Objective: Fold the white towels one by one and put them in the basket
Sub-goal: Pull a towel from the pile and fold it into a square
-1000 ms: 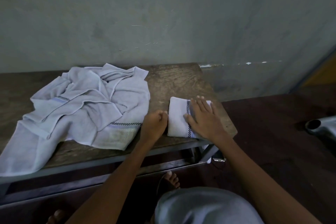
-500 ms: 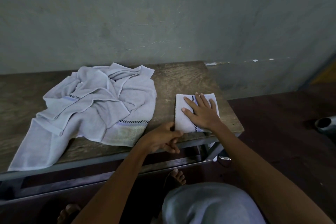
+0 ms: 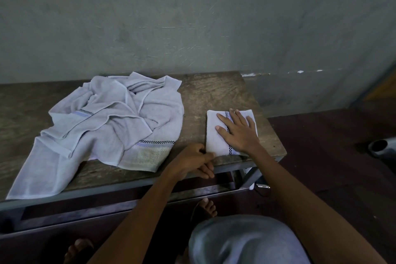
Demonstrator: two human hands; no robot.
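A small folded white towel [image 3: 215, 135] with a black checked stripe lies near the right front corner of the wooden table [image 3: 214, 94]. My right hand [image 3: 240, 133] lies flat on top of it, fingers spread. My left hand [image 3: 192, 162] is at the towel's near left corner by the table edge, thumb and fingers pinched at that corner. A loose pile of unfolded white towels [image 3: 107, 126] covers the table's left and middle, one end hanging over the front edge. No basket is in view.
A grey wall stands right behind the table. Dark red floor lies to the right, with a grey tube-like object [image 3: 381, 148] at the far right edge. My feet [image 3: 205, 208] and grey-clad knee [image 3: 246, 242] are below the table's metal frame.
My left hand slid from the towel's left side down to its near left corner at the table edge. My right hand stayed flat on the towel.
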